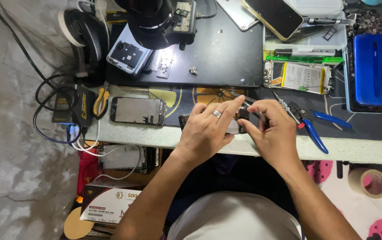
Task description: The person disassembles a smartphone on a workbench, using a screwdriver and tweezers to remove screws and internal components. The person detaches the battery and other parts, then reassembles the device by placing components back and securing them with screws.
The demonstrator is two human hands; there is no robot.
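On the cluttered black repair bench (226,58), your left hand (206,131) and right hand (273,131) both pinch a small black phone part (243,114). It looks light and fragile; grip its edges.

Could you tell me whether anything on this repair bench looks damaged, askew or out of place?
Nothing looks spilled. The opened phone lies tilted under the microscope, its back cover off. Both the left hand and right hand pinch a small dark part at the bench edge.
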